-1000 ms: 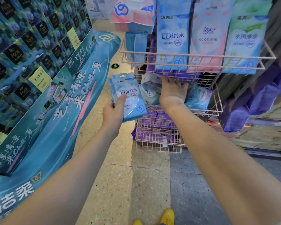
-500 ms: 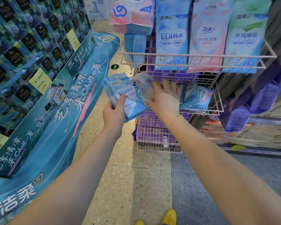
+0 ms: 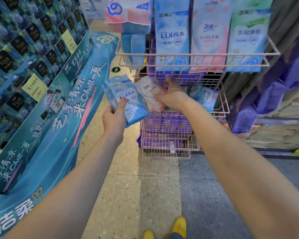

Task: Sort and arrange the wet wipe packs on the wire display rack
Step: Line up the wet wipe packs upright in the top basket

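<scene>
My left hand [image 3: 114, 116] grips a stack of small blue EDI wet wipe packs [image 3: 128, 99] in front of the pink wire display rack [image 3: 221, 100]. My right hand [image 3: 173, 95] holds a small pink wet wipe pack [image 3: 149, 92] right beside the blue stack, at the front of the rack's middle basket. More small packs [image 3: 205, 95] lie in that basket behind my right wrist. Large blue [image 3: 172, 37], pink [image 3: 209, 35] and green [image 3: 248, 35] packs stand upright in the top basket.
A tall blue-green cardboard product display [image 3: 41, 104] fills the left side. Purple packs [image 3: 164, 144] sit in the rack's lower baskets. Cardboard boxes [image 3: 280, 125] stand to the right of the rack. Tiled floor and my yellow shoes [image 3: 179, 226] are below.
My right hand has drawn out of the middle basket and leftward, now holding a pink pack next to the blue stack. My left hand stayed roughly in place.
</scene>
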Tool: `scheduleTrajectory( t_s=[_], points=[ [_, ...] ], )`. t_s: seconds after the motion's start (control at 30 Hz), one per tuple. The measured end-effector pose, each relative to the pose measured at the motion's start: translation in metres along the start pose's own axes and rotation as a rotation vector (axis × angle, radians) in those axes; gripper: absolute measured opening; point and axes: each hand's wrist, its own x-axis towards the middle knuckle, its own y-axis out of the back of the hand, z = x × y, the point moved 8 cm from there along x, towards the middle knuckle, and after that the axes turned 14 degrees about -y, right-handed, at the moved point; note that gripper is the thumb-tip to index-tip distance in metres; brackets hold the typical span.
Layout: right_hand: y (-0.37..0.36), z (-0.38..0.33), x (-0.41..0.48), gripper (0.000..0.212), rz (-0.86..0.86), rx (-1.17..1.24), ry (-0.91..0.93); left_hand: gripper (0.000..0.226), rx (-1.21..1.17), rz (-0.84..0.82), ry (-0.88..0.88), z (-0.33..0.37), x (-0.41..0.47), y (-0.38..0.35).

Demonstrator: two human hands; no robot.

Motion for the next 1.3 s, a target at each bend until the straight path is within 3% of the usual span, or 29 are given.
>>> scheduleTrajectory(
  t_s=[0.1,0.27,0.43,0.7,0.8,1.0,1.3],
  points=[
    [-0.009,0.001,0.002,0.081,-0.096,-0.067,-0.063,0.03,0.031,-0.045,-0.044,0.0,0.0,0.0],
    [-0.012,0.0,0.0,0.073,-0.067,0.144,-0.099,0.026,0.054,-0.087,-0.087,-0.001,-0.002,0.001],
    [-0.027,0.007,-0.003,0.06,-0.206,0.379,-0.128,0.026,0.029,-0.097,-0.089,0.002,-0.003,0.001],
    [-0.031,0.014,-0.028,0.047,-0.097,0.59,-0.111,0.017,-0.003,-0.121,-0.072,0.001,-0.019,-0.004],
    [-0.034,0.03,-0.037,0.045,-0.14,0.728,-0.14,0.012,-0.028,-0.136,-0.051,0.002,-0.023,0.0],
    [-0.035,0.059,-0.067,0.04,-0.311,0.904,-0.185,0.025,-0.027,-0.218,-0.046,-0.001,-0.034,0.01],
    [-0.022,0.08,-0.116,0.039,-0.305,1.025,-0.185,0.034,-0.021,-0.378,-0.019,0.005,-0.07,0.002]
  ],
)
